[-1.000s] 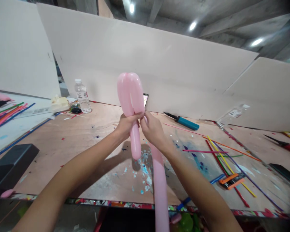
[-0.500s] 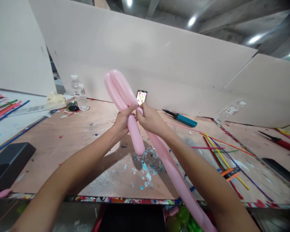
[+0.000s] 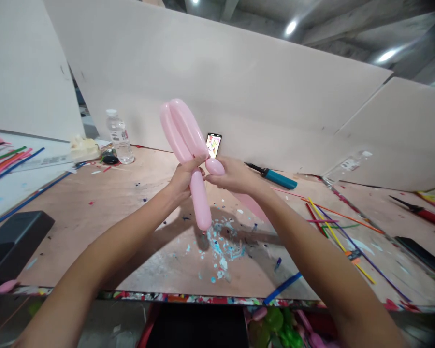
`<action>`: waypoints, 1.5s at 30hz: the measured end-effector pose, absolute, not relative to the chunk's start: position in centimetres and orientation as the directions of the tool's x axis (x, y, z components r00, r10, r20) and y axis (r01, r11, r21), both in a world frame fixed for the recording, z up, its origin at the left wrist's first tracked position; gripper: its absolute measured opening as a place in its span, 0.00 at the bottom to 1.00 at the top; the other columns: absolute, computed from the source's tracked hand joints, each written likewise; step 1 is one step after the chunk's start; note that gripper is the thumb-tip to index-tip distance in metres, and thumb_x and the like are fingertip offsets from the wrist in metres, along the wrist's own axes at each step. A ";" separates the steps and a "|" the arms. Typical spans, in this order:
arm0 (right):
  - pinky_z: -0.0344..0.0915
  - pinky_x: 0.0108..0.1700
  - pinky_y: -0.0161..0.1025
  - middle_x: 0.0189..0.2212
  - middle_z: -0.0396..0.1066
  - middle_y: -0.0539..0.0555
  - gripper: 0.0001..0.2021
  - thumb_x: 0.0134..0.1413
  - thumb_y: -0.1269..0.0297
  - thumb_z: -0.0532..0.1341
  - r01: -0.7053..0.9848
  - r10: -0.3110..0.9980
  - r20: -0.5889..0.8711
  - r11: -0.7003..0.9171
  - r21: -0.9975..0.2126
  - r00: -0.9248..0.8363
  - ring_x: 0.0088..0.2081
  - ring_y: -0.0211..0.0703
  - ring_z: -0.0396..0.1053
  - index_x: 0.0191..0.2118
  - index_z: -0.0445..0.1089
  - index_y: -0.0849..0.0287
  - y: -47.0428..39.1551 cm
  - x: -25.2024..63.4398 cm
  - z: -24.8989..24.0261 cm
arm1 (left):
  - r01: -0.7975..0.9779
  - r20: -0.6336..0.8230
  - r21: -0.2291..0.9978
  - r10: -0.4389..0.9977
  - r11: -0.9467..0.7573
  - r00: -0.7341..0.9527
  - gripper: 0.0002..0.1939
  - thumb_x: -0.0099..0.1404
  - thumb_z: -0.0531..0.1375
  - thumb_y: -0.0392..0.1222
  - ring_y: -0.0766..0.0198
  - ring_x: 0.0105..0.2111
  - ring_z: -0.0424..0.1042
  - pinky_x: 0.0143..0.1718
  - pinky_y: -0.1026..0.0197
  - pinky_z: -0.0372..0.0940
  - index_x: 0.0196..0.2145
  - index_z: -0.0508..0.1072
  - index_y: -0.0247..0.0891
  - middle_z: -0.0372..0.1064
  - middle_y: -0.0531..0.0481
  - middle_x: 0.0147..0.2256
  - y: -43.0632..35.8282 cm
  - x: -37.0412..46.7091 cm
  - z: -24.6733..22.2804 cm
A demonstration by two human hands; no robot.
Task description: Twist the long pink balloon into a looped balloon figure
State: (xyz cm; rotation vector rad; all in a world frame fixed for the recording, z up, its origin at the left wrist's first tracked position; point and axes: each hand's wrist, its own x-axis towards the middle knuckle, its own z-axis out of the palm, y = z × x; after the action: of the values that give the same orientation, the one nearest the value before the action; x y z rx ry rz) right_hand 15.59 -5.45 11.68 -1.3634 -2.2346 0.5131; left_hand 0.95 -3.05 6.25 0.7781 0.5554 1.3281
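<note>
A long pink balloon [image 3: 181, 128] is folded into a loop that points up and away, with a straight end hanging down toward the table. My left hand [image 3: 184, 179] is closed around it where the loop and the straight end meet. Close beside, my right hand [image 3: 234, 174] grips the same balloon just past a small round bubble. The rest of its length passes behind my right forearm and is mostly hidden. Behind the hands, a phone [image 3: 213, 144] with a lit screen leans against the white board.
On the wooden table [image 3: 112, 203] lie a blue hand pump [image 3: 275, 178], several uninflated balloons [image 3: 333, 232] and blue scraps [image 3: 221, 246]. Water bottles stand at left [image 3: 119, 137] and right [image 3: 348, 166]. A dark box [image 3: 20, 244] sits near the left front edge.
My right hand has shifted slightly right, and a small bubble now shows between the hands. The balloon's long tail has swung from below my right forearm to behind it.
</note>
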 end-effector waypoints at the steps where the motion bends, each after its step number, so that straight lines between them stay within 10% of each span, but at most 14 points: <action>1: 0.61 0.28 0.40 0.24 0.68 0.52 0.11 0.51 0.54 0.64 0.626 0.891 0.118 0.397 -0.671 -0.438 0.24 0.42 0.64 0.33 0.68 0.56 -5.5 16.0 11.8 | -0.621 0.075 0.781 0.977 0.067 0.199 0.20 0.46 0.73 0.48 0.73 0.19 0.61 0.22 0.67 0.61 0.31 0.73 0.33 0.63 0.55 0.21 -3.0 0.8 6.2; 8: 0.71 0.30 0.43 0.32 0.73 0.56 0.17 0.57 0.48 0.59 0.159 0.842 -0.112 -0.031 -0.987 -0.528 0.30 0.43 0.70 0.37 0.71 0.58 -5.7 18.0 10.7 | -0.574 0.117 0.812 0.935 0.104 0.336 0.19 0.49 0.71 0.49 0.73 0.19 0.60 0.21 0.67 0.59 0.32 0.75 0.32 0.64 0.53 0.22 -3.3 0.7 5.9; 25: 0.71 0.30 0.40 0.34 0.72 0.52 0.18 0.48 0.62 0.68 0.078 0.806 -0.125 -0.098 -0.992 -0.579 0.30 0.40 0.70 0.45 0.65 0.55 -7.2 18.4 9.3 | -0.477 0.065 0.857 0.877 0.196 0.476 0.21 0.49 0.71 0.51 0.71 0.18 0.63 0.19 0.67 0.60 0.34 0.77 0.32 0.67 0.51 0.22 -3.8 1.4 5.3; 30: 0.66 0.24 0.37 0.23 0.68 0.52 0.18 0.58 0.48 0.56 0.103 0.832 -0.223 -0.198 -0.975 -0.509 0.22 0.38 0.66 0.37 0.66 0.60 -7.2 18.6 8.9 | -0.493 0.057 0.851 0.903 0.179 0.427 0.21 0.49 0.71 0.48 0.73 0.20 0.63 0.21 0.69 0.60 0.36 0.77 0.31 0.68 0.52 0.24 -3.9 1.4 5.3; 37: 0.73 0.36 0.41 0.35 0.72 0.52 0.19 0.48 0.62 0.68 0.086 0.792 -0.217 -0.205 -0.975 -0.570 0.32 0.41 0.72 0.46 0.66 0.56 -7.5 19.1 9.6 | -0.484 0.007 0.849 0.911 0.212 0.412 0.22 0.48 0.71 0.49 0.73 0.18 0.61 0.19 0.68 0.60 0.35 0.76 0.30 0.65 0.53 0.21 -4.1 1.3 5.8; 42: 0.66 0.23 0.35 0.22 0.67 0.49 0.24 0.54 0.40 0.58 -0.102 0.711 -0.338 -0.497 -0.862 -0.616 0.20 0.36 0.65 0.40 0.67 0.60 -8.5 18.2 8.4 | -0.507 0.004 0.821 0.884 0.263 0.467 0.20 0.50 0.71 0.50 0.73 0.17 0.60 0.18 0.68 0.58 0.30 0.74 0.31 0.66 0.51 0.21 -3.6 1.6 5.3; 45: 0.69 0.28 0.36 0.24 0.69 0.52 0.21 0.58 0.47 0.55 -0.240 0.723 -0.279 -0.525 -0.817 -0.632 0.23 0.38 0.67 0.40 0.68 0.63 -8.4 17.9 7.4 | -0.509 0.026 0.816 0.861 0.276 0.509 0.21 0.50 0.70 0.52 0.71 0.16 0.61 0.18 0.67 0.59 0.32 0.74 0.32 0.65 0.52 0.20 -3.3 1.5 4.9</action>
State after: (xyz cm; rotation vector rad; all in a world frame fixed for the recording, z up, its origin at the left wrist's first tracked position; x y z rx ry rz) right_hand 17.94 -8.37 7.41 -0.8280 -1.0322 2.1709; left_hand 1.53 -3.33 4.94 0.8778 0.4720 0.9664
